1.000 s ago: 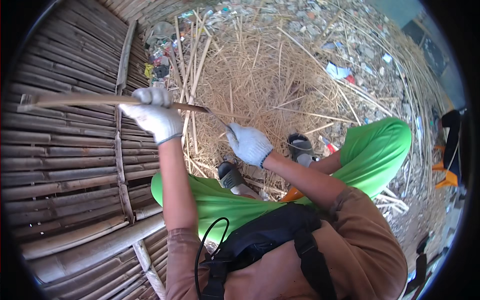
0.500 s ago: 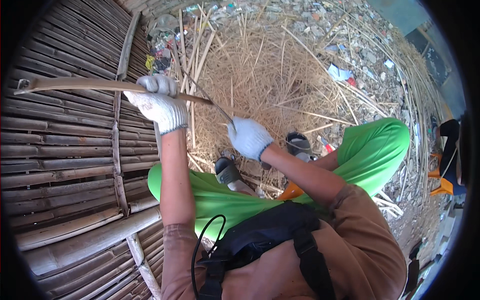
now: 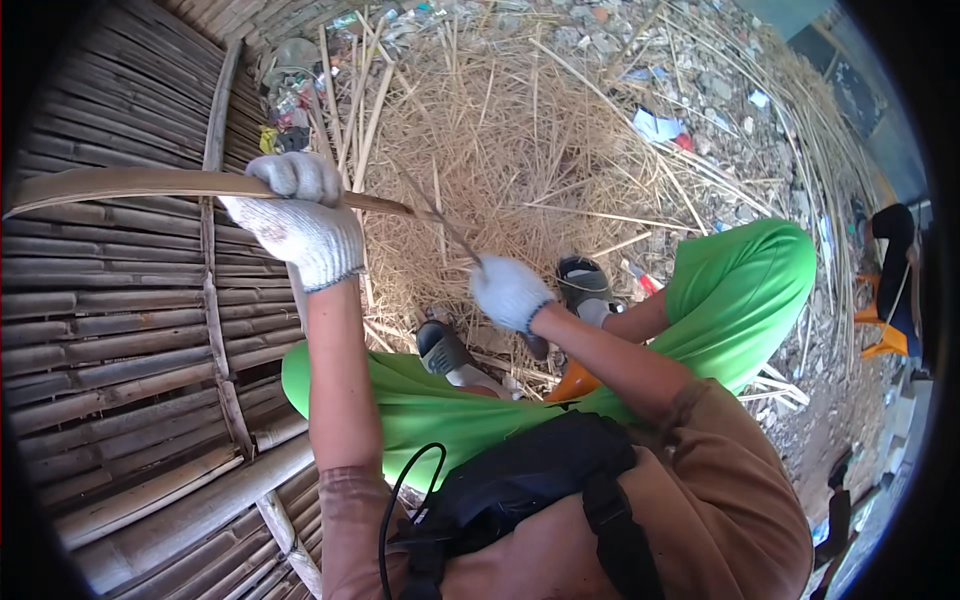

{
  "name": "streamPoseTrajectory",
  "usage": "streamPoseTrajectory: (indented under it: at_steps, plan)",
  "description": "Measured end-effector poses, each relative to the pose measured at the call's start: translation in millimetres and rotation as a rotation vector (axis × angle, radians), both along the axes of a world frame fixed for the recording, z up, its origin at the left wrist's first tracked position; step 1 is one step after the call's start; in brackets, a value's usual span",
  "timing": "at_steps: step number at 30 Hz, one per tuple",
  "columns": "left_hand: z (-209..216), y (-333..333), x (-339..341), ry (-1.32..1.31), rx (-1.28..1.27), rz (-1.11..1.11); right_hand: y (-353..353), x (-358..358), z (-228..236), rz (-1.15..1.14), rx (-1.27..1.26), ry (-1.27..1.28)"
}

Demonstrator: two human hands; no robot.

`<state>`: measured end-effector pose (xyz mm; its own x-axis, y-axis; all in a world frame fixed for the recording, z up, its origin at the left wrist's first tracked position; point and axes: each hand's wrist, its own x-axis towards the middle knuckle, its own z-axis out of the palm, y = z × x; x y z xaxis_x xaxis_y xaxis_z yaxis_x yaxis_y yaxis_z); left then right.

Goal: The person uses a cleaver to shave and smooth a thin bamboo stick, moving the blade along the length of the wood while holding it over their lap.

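My left hand (image 3: 295, 218), in a white knit glove, is closed around a long flat bamboo strip (image 3: 130, 184). The strip runs from the left rim of the view past the fist to a darker, narrower end. In my right hand (image 3: 508, 291), also gloved, is a knife (image 3: 452, 232) with a long thin dark blade, and the fingers are wrapped round its handle. The blade slants up and left, crossing close to the strip's right end; whether they touch I cannot tell. Part of the handle shows below the right glove.
A bamboo-slat wall (image 3: 110, 300) stands close on my left. Pale shavings (image 3: 490, 140) and loose strips cover the ground ahead, with rubble and litter behind. My shoes (image 3: 447, 350) are below my hands. At the far right, another person (image 3: 893, 285) is near an orange stool (image 3: 885, 335).
My right hand has moved a little right and toward me, drawing the knife blade along. My left hand, still holding the bamboo strip, appears slightly lower and farther left as the view shifts.
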<state>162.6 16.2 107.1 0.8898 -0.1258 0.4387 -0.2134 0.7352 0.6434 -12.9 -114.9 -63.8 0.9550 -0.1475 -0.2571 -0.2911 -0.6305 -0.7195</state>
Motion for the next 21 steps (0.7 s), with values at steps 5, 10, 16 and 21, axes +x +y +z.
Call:
streamPoseTrajectory:
  at_steps: [5,10,16,21]
  plan:
    - [4,-17,1,-0.015,0.032,-0.043,10,19,81,-0.041,0.145,-0.143]
    - [12,-23,3,0.096,0.042,0.091,-6,15,0,-0.055,0.04,-0.092]
    - [4,-18,6,-0.007,0.041,-0.1,1,27,43,-0.056,0.114,-0.061]
    - [3,-18,7,0.006,0.026,-0.098,3,29,39,-0.085,0.003,-0.382]
